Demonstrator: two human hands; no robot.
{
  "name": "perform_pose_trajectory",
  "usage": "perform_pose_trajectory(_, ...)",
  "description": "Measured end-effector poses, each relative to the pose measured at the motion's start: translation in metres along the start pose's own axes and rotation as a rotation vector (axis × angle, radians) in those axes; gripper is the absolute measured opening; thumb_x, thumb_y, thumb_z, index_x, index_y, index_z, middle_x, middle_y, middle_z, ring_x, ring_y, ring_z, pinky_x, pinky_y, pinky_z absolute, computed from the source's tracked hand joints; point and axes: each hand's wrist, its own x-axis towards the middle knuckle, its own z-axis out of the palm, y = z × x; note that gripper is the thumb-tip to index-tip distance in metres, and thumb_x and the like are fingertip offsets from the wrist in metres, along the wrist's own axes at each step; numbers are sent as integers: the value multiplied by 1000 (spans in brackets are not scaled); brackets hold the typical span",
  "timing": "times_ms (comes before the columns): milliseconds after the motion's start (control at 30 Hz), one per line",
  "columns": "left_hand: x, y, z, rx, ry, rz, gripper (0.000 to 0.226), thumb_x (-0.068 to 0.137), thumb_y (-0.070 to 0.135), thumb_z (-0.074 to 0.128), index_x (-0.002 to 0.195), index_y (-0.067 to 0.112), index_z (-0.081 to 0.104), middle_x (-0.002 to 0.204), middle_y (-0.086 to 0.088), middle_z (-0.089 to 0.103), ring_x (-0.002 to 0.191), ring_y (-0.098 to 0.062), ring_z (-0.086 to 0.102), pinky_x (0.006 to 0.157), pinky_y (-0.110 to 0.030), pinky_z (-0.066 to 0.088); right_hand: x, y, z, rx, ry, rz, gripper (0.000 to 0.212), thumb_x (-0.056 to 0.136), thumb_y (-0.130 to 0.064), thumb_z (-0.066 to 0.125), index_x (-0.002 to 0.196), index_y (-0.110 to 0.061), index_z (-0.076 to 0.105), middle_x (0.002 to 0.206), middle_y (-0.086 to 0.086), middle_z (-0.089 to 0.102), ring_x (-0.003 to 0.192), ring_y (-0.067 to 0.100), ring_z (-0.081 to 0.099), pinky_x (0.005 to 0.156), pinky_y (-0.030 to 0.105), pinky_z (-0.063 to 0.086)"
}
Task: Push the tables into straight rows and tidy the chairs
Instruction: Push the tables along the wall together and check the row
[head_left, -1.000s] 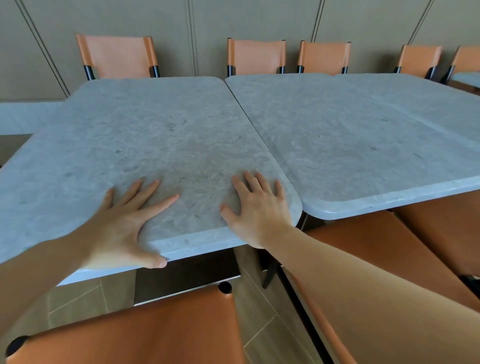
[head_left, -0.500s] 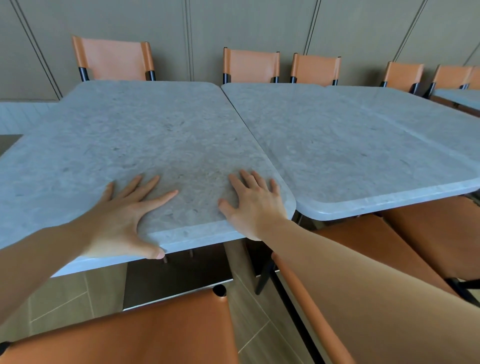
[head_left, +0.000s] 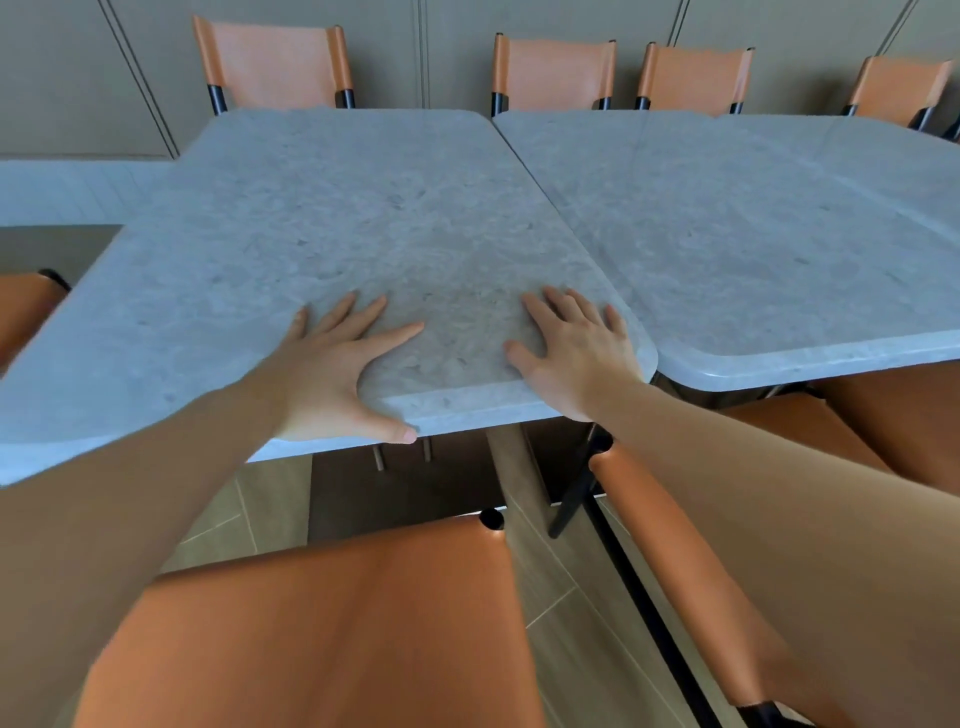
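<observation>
I see the near counter (head_left: 322, 218): a pale grey, stone-patterned slab with rounded corners and a bevelled rim, bare on top. My left hand (head_left: 332, 374) lies flat on it near the front edge, fingers (head_left: 363, 317) spread apart, thumb hooked over the rim. My right hand (head_left: 576, 353) lies flat close to the front right corner, fingers (head_left: 561, 306) apart, palm down, gripping nothing.

Edges: the right side of this counter meets the second counter (head_left: 753, 234) along a narrow seam at the far end. The seam widens toward me into a wedge-shaped gap at the front corners, and the near counter's front edge sits closer to me than its neighbour's. A third slab (head_left: 62, 187) shows at far left, set farther back.

Open room: orange chairs (head_left: 270, 57) stand along the wall behind both counters, just beyond the far edges. A nearer orange chair back (head_left: 322, 623) sits below my arms, apart from the front edge, with bare tiled floor (head_left: 270, 493) between. Another chair (head_left: 670, 561) stands at my right, under the corner gap.

Orientation: the near counter's long axis runs from me toward the wall, angled slightly leftward relative to the neighbour.
</observation>
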Motion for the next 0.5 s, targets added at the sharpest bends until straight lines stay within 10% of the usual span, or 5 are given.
perform_pose_trajectory(167, -38, 20, 3, -266, 77, -155, 92, 63, 89, 51, 145, 49, 44, 161, 16, 32, 152, -13, 24, 124, -34, 18, 5, -14, -17, 17, -168, 119, 69, 95, -60, 32, 156, -31, 19, 165, -3, 14, 154, 21, 8, 124, 52, 7)
perform_pose_trajectory(233, -42, 20, -36, -424, 49, -276, 49, 75, 75, 67, 110, 41, 66, 125, 17, 65, 116, -10, 61, 101, -30, 45, 20, -41, -41, -14, -299, 260, 69, 95, -57, 38, 155, -24, 26, 161, 4, 24, 148, 28, 23, 118, 53, 23)
perform_pose_trajectory(333, -61, -2, -94, -161, -75, -230, 32, 92, 57, 60, 119, 41, 60, 132, 17, 60, 122, -10, 56, 103, -34, 44, 30, -119, -63, -1, -428, 320, 67, 97, -50, 40, 153, -14, 33, 159, 14, 24, 144, 33, 29, 115, 53, 28)
perform_pose_trajectory(500, -118, -73, -136, 31, -112, -262, 36, 100, 44, 49, 136, 39, 49, 141, 15, 48, 131, -12, 48, 100, -33, 43, 13, -272, -46, 210, -183, -179, 66, 101, -45, 44, 155, -15, 24, 168, 10, -7, 155, 25, -5, 125, 50, 4)
